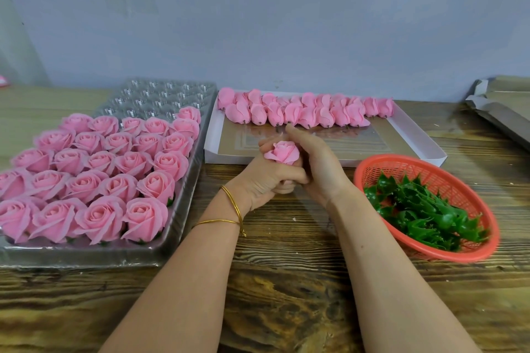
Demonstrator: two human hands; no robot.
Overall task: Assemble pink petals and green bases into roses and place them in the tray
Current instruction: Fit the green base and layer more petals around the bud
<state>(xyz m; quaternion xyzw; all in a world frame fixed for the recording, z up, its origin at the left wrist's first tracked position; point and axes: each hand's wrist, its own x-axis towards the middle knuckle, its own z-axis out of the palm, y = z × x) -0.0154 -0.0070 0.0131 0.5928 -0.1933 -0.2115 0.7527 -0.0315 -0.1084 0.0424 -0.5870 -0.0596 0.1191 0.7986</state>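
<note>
Head view: a person's hands meet at the centre of a dark, heavily grained wooden counter [286, 295]. The left hand [265, 180] curls around the underside of a pink rose [282, 152], and the right hand [318, 169] closes on it from 3 o'clock with its index finger stretched out. Two thin gold bangles [232, 206] circle the left wrist. At 9 o'clock a clear plastic tray [160, 249] holds rows of finished roses [100, 180], with its far cells unfilled. At 12 o'clock pink petals [301, 112] line the back edge of a shallow white box [415, 137]. At 4 o'clock a red mesh basket [424, 169] holds green bases [424, 215]. Flattened cardboard [504, 100] lies at 2 o'clock. A plain grey-blue wall [286, 23] runs behind the counter.
</note>
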